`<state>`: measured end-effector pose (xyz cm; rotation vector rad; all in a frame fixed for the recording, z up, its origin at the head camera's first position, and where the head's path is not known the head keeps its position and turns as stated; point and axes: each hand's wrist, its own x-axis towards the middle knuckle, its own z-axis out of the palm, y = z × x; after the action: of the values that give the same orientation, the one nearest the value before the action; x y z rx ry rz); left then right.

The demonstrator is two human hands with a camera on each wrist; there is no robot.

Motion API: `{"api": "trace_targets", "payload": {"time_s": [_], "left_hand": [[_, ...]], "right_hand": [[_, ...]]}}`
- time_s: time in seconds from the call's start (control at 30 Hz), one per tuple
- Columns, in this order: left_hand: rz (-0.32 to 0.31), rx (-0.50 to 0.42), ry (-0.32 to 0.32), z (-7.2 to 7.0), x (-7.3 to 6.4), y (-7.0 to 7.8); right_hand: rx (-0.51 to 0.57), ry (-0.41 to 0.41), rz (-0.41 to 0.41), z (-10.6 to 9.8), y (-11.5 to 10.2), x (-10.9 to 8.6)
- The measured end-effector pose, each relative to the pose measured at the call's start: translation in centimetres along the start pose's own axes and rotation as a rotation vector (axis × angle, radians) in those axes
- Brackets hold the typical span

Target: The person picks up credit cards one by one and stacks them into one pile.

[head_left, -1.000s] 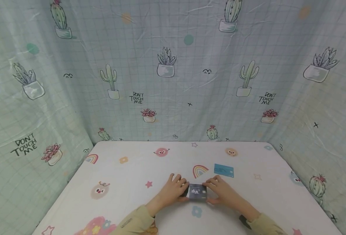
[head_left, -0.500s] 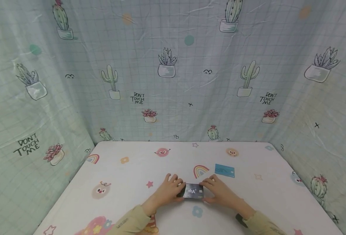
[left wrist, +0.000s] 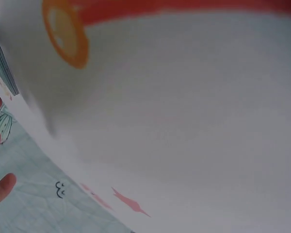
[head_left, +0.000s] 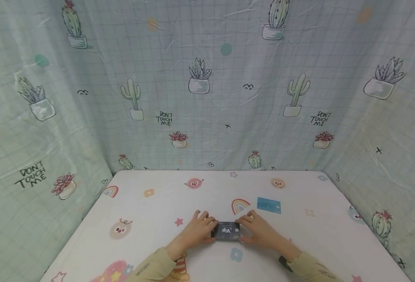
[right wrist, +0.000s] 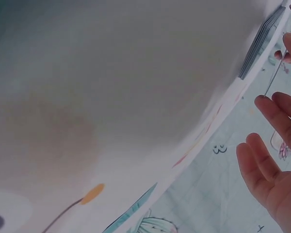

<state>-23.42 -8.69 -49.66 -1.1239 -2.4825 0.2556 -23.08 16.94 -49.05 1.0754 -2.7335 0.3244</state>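
Note:
Between the two hands, low in the middle of the head view, lies a dark card marked Vip (head_left: pixel 226 231). My left hand (head_left: pixel 195 233) has its index finger and thumb about the card's left end. At the other end my right hand (head_left: pixel 258 231) pinches the card's edges with thumb and index finger. Seen edge-on in the right wrist view, a thin card (right wrist: pixel 276 73) is above a stack of cards (right wrist: pixel 262 43). Part of that stack (left wrist: pixel 2 63) also enters the left wrist view, near several left fingertips (left wrist: pixel 4 187).
A blue card (head_left: pixel 269 205) lies flat beyond the right hand. Prints of rainbows, stars and faces cover the white table (head_left: pixel 151 215). Cactus-patterned cloth (head_left: pixel 211 105) hangs behind and at both sides. A small black item (head_left: pixel 285 264) shows by the right sleeve.
Both hands and the dark card have shifted left. The card has slid left relative to the left hand, covering the lighter strip seen at its left end earlier.

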Motion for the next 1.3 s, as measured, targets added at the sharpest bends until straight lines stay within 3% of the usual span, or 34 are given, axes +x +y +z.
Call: {"api": "trace_targets", "payload": {"time_s": [0.7, 1.07, 1.3], "left_hand": [[-0.012, -0.069, -0.060, -0.49, -0.35, -0.47], [-0.003, -0.087, -0.038, -0.14, -0.37, -0.53], [-0.013, -0.098, -0.047, 0.07, -0.33, -0.59]], "right_hand": [[-0.011, -0.089, 0.011, 0.52, -0.42, 0.85], [-0.043, -0.042, -0.039, 0.91, -0.29, 0.75], [-0.026, -0.064, -0.026, 0.70, -0.45, 0.85]]}}
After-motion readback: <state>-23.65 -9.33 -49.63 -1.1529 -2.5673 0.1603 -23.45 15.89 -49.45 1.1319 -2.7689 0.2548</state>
